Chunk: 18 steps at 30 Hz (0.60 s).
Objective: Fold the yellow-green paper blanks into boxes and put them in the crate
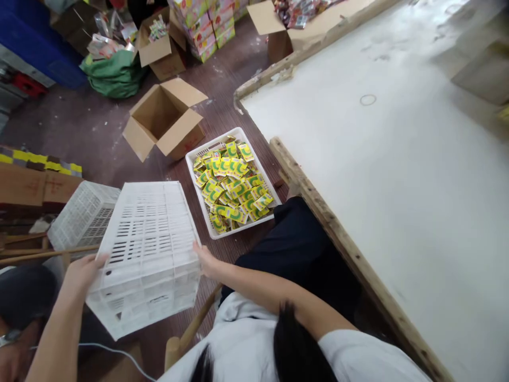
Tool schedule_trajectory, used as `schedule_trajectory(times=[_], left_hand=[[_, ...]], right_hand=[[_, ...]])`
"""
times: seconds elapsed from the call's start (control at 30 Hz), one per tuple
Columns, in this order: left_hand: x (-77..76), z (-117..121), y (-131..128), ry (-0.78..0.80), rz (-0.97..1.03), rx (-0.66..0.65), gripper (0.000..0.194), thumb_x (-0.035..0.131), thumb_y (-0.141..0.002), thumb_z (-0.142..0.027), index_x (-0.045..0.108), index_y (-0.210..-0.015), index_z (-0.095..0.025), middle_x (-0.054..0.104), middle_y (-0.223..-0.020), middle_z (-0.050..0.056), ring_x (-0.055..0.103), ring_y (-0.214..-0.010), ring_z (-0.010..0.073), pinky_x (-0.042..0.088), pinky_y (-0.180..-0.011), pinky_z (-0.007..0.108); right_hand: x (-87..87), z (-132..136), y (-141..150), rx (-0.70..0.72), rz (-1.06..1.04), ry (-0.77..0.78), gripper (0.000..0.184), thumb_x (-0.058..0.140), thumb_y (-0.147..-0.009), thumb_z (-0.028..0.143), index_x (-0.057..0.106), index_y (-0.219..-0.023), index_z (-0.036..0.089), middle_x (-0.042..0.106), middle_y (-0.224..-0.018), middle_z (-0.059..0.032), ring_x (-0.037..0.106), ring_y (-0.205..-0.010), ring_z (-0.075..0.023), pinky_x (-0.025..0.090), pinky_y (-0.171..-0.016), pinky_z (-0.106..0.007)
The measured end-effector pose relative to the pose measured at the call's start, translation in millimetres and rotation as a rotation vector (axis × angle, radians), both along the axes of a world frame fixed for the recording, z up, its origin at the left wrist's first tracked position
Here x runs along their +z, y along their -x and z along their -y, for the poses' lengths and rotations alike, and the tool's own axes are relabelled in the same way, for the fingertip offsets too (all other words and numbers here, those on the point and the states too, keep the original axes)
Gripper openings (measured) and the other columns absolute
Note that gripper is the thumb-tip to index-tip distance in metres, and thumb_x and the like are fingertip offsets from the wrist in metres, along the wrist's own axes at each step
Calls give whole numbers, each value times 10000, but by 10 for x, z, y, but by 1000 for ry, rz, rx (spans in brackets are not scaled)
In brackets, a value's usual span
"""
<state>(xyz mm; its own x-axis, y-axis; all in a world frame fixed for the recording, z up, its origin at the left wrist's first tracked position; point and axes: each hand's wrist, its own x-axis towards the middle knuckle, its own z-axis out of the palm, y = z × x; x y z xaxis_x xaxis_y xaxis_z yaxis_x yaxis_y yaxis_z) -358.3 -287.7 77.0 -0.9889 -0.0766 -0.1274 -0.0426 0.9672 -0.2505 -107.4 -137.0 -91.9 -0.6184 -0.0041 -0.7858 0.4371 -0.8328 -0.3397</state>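
A white slatted plastic crate [153,265] is tilted up between my two hands, its slotted face turned upward. My left hand [81,273] grips its left edge, with the fingers partly hidden behind the plastic. On the opposite side, my right hand [205,260] has hold of the right edge. Just beyond my right hand, a shallow white basket [275,195] sits on the floor, heaped with small yellow and green packets [234,183].
An open cardboard box [177,127] stands beyond the basket. Another white crate [85,215] is at the left. A wood-edged white table [358,175] fills the right side. A green sack [115,74] and stacked cartons [207,32] are farther back. Another person's hand [16,350] shows lower left.
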Motion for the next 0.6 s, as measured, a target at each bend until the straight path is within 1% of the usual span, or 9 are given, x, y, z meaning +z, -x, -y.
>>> schedule_trajectory(times=[0.13,0.2,0.23,0.27,0.3,0.37,0.43,0.5,0.6], left_hand=[[165,-218,-410,-139,23,-115,208,592,-837,-466,736,-886,-325,724,-661,-217,746,-954,203,548,-825,285],[289,-379,-687,-160,-27,-214,315,576,-812,-506,736,-972,-287,777,-772,-124,740,-984,260,536,-830,322],[358,-470,-841,-196,-13,-314,395,568,-806,-529,729,-1033,-249,801,-868,-44,739,-985,282,527,-816,329],[425,-567,-1003,-217,-31,-366,445,555,-788,-541,723,-1044,-218,804,-916,25,738,-975,298,515,-798,337],[486,-669,-1166,-224,-50,-401,466,531,-786,-552,718,-1040,-209,800,-933,64,733,-973,310,502,-772,341],[574,-892,-1481,-240,-95,-467,460,505,-776,-559,706,-1013,-221,783,-870,71,723,-929,309,473,-711,327],[608,-1135,-1746,-291,-83,-573,414,498,-794,-538,696,-987,-230,753,-789,44,705,-835,275,442,-672,305],[594,-1395,-1933,-369,-29,-659,381,509,-814,-495,692,-1009,-224,748,-807,36,690,-802,249,430,-680,293],[519,-1780,-2053,-434,7,-720,349,537,-825,-433,689,-1037,-200,747,-855,42,673,-795,241,425,-692,291]], right_hand=[[-135,-174,-229,-130,37,132,440,586,-1005,438,542,-1365,188,623,-1292,-107,671,-1049,-232,598,-877,-444],[-180,-277,-312,-203,22,157,431,593,-1003,434,552,-1354,187,632,-1276,-102,674,-1037,-227,600,-870,-437],[-197,-329,-343,-241,10,162,425,597,-1001,431,558,-1346,185,637,-1267,-100,676,-1029,-224,601,-866,-433],[-212,-382,-367,-279,-1,165,417,601,-1000,428,565,-1337,184,641,-1259,-98,677,-1024,-221,602,-862,-429],[-229,-439,-386,-315,-11,164,409,604,-999,425,573,-1326,182,644,-1253,-96,678,-1021,-220,603,-861,-426],[-270,-570,-415,-377,-16,159,395,609,-997,421,587,-1308,178,648,-1247,-94,677,-1025,-219,601,-866,-427],[-326,-717,-444,-422,8,149,390,613,-994,420,594,-1298,176,648,-1251,-95,674,-1039,-223,596,-879,-434],[-391,-863,-475,-458,59,130,392,620,-990,414,593,-1301,177,640,-1269,-97,668,-1061,-231,591,-896,-445],[-486,-1058,-523,-515,156,85,400,627,-986,404,585,-1315,180,624,-1303,-102,657,-1095,-242,583,-917,-459]])
